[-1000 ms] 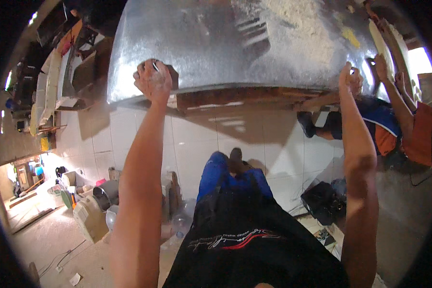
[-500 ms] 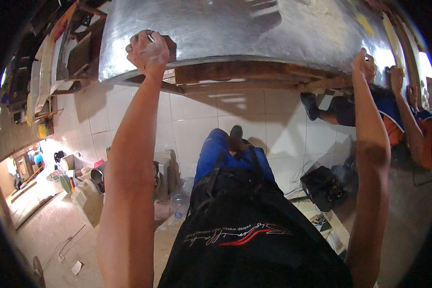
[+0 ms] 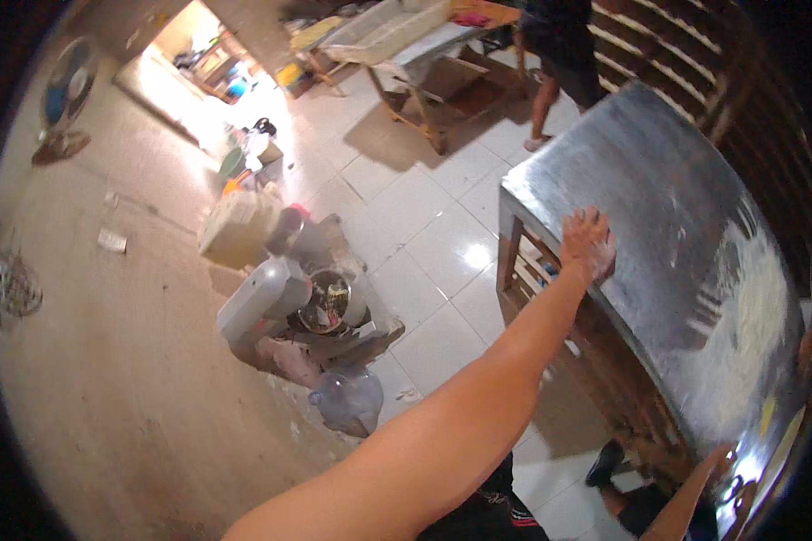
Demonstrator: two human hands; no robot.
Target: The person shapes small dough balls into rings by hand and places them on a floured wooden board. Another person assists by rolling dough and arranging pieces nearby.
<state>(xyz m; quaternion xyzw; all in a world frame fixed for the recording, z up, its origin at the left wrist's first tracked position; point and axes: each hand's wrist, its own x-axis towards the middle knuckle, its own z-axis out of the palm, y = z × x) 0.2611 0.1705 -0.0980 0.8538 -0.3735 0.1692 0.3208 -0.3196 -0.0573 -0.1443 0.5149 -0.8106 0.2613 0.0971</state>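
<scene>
My left hand [image 3: 586, 239] rests on the near long edge of the metal-topped table [image 3: 641, 153], fingers bent and slightly apart on top, my forearm crossing from the bottom. My right hand [image 3: 717, 460] is low at the right, fingers curled at the same edge, partly visible. Pale powder [image 3: 744, 325] is spread over the table's right part, with a yellow streak near it. Below the top is a wooden frame. Beside my right hand, a co-worker's hand and dark-clothed leg show, partly cut off by the rim.
Left stand a grey machine [image 3: 253, 298], a beige container [image 3: 235, 230], a metal pot, a large clear bottle [image 3: 347, 397] and a fan [image 3: 68, 86]. Behind are a bright doorway, another table [image 3: 401, 50] with a trough, a standing person [image 3: 559, 45] and a slatted wall [image 3: 659, 36].
The view has swung to the left, putting the table at the right and showing more floor and room. My left hand's fingers are less curled on the edge than before.
</scene>
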